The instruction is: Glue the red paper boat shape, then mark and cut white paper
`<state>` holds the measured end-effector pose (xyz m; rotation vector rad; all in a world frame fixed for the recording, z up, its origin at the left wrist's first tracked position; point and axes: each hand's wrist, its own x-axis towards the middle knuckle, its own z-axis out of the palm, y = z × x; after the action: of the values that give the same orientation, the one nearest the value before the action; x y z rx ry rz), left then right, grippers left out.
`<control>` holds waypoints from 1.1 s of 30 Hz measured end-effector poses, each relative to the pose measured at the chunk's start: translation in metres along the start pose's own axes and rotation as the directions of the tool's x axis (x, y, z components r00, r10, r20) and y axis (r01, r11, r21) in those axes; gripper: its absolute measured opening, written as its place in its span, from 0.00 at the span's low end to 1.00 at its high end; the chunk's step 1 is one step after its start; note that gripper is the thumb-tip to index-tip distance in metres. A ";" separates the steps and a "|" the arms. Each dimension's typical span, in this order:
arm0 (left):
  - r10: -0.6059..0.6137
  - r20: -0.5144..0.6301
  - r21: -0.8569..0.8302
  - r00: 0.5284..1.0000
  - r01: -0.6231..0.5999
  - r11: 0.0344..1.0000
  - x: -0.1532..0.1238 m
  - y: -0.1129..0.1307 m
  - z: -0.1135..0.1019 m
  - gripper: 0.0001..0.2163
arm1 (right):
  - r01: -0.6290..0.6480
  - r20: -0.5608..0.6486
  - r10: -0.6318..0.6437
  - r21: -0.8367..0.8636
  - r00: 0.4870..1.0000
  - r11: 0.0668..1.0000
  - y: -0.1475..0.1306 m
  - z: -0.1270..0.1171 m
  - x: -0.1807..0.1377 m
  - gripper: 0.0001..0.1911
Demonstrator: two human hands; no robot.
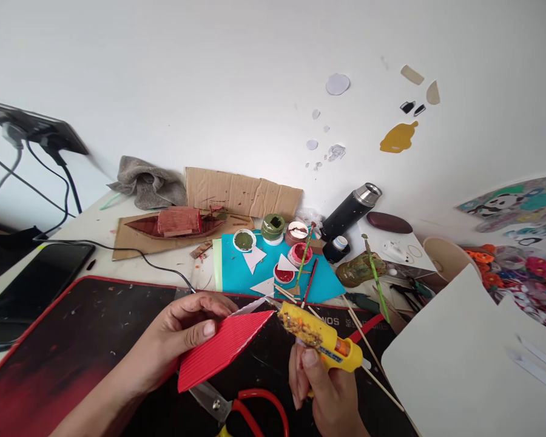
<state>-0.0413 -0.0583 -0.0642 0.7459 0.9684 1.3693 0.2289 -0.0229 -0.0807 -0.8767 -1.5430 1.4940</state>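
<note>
Head view: the left hand [177, 331] pinches a red ridged card [222, 349], its fingers closed with the thumb on the ridged face and the others behind. The card is tilted above the mat [131, 328], pale underside partly showing, probably to present its right-hand corner to the nozzle. The right hand [330, 379] wraps its fingers around the handle of a yellow glue gun [316, 334], perhaps for steady aim; the nozzle points left, close to that corner. Whether they touch, or whether the trigger is pressed, cannot be told.

Just below the card, scissors [218, 405] lie open on the mat, seemingly kept within easy reach. Thin wooden sticks [377, 379] slant across the mat's right side. Farther off, a blue sheet [233, 276] carries paint pots [273, 227] and white paper triangles [253, 259], likely to shield the worktop [104, 217] from drips. To the far left, a model boat [177, 223] sits on flat cardboard [122, 246]; a black flask [348, 213] stands at the far right.
</note>
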 end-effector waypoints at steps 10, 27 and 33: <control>-0.013 0.015 0.015 1.000 0.013 1.000 -0.002 -0.002 -0.003 0.09 | -0.022 -0.044 0.023 0.026 0.999 0.999 0.000 0.002 0.001 0.35; -0.030 0.001 0.010 1.000 0.030 1.000 -0.002 -0.001 -0.002 0.09 | -0.019 -0.072 0.022 0.040 0.997 0.999 -0.001 0.002 0.002 0.35; -0.027 -0.004 0.022 1.000 0.027 0.999 -0.001 -0.001 -0.004 0.10 | -0.028 -0.075 0.031 0.037 0.997 0.999 -0.002 0.002 0.002 0.34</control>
<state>-0.0444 -0.0601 -0.0664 0.7453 0.9946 1.3385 0.2267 -0.0220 -0.0783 -0.9285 -1.4494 1.4880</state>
